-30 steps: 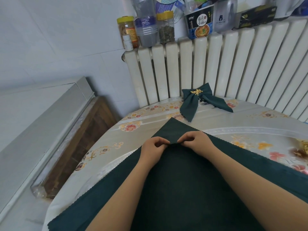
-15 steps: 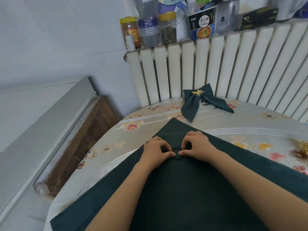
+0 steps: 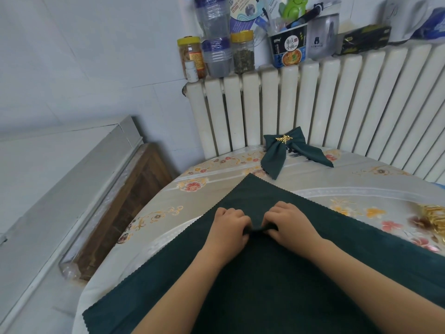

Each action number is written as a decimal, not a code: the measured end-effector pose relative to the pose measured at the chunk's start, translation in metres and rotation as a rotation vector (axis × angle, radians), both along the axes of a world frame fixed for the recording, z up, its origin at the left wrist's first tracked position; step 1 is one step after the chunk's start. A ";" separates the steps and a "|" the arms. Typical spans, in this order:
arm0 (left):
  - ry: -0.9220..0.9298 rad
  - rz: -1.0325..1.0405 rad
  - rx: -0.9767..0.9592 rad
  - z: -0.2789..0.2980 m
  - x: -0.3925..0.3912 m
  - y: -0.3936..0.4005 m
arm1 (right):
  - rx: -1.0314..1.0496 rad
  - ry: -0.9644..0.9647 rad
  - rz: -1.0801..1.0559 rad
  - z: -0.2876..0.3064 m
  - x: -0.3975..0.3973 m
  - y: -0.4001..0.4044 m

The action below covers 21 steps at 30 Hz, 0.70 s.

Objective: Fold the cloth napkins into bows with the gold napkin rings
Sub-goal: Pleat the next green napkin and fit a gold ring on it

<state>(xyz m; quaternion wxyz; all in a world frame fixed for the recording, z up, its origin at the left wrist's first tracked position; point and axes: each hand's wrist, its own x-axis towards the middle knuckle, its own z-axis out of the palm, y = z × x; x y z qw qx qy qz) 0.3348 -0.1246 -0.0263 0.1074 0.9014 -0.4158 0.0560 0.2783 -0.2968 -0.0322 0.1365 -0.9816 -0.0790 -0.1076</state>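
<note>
A round table under a glossy floral-patterned tablecloth (image 3: 361,189) carries a flat dark green cloth napkin (image 3: 277,285). Beyond its far corner lies a finished green napkin bow (image 3: 286,153); gold napkin rings (image 3: 433,216) sit right of it.

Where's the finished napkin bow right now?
In the head view, the finished napkin bow lies at the table's far edge against the radiator, just beyond the flat napkin's far corner.

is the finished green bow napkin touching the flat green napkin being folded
Apart: the head view shows floral tablecloth between the bow napkin's tail tip and the flat dark green napkin's far corner.
</note>
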 end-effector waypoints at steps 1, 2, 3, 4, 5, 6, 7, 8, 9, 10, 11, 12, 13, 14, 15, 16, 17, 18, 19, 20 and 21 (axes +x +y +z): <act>0.019 0.002 0.007 0.000 -0.003 0.003 | 0.013 0.013 0.012 -0.001 -0.004 -0.001; 0.044 0.006 0.018 0.000 -0.005 0.006 | 0.020 0.031 0.022 -0.002 -0.008 -0.002; 0.068 0.009 0.029 0.000 -0.007 0.008 | 0.022 0.054 0.029 -0.003 -0.011 -0.003; 0.092 0.010 0.035 0.000 -0.009 0.010 | 0.028 0.077 0.034 -0.004 -0.013 -0.004; 0.117 0.012 0.032 0.001 -0.011 0.012 | 0.044 0.101 0.037 -0.003 -0.015 -0.006; 0.147 0.022 0.013 0.002 -0.013 0.013 | 0.078 0.129 0.034 -0.002 -0.016 -0.007; 0.186 0.045 -0.017 0.003 -0.015 0.013 | 0.129 0.154 0.021 -0.001 -0.017 -0.008; 0.234 0.081 -0.049 0.005 -0.016 0.013 | 0.188 0.180 -0.002 0.000 -0.018 -0.008; 0.287 0.128 -0.073 0.005 -0.016 0.012 | 0.242 0.197 -0.032 0.001 -0.018 -0.009; 0.336 0.171 -0.087 0.005 -0.016 0.011 | 0.281 0.204 -0.063 0.001 -0.018 -0.008; 0.373 0.208 -0.097 0.005 -0.014 0.010 | 0.297 0.200 -0.090 0.000 -0.017 -0.007; 0.398 0.233 -0.098 0.005 -0.014 0.008 | 0.293 0.195 -0.112 -0.001 -0.017 -0.005; 0.405 0.254 -0.090 0.005 -0.013 0.006 | 0.266 0.198 -0.129 -0.002 -0.015 -0.003; 0.395 0.266 -0.076 0.005 -0.012 0.004 | 0.228 0.210 -0.147 -0.002 -0.014 -0.001; 0.383 0.273 -0.055 0.005 -0.010 0.001 | 0.193 0.227 -0.167 -0.001 -0.013 0.000; 0.377 0.279 -0.037 0.005 -0.009 -0.001 | 0.169 0.248 -0.189 0.000 -0.011 0.001; 0.388 0.286 -0.023 0.006 -0.007 -0.003 | 0.150 0.269 -0.206 0.002 -0.009 0.002; 0.415 0.290 -0.012 0.007 -0.005 -0.004 | 0.124 0.292 -0.213 0.004 -0.007 0.002; 0.448 0.292 0.002 0.008 -0.004 -0.006 | 0.078 0.308 -0.205 0.006 -0.005 0.003; 0.467 0.288 0.020 0.010 -0.005 -0.007 | 0.016 0.311 -0.187 0.009 -0.005 0.005; 0.458 0.274 0.042 0.012 -0.005 -0.007 | -0.045 0.292 -0.167 0.011 -0.005 0.007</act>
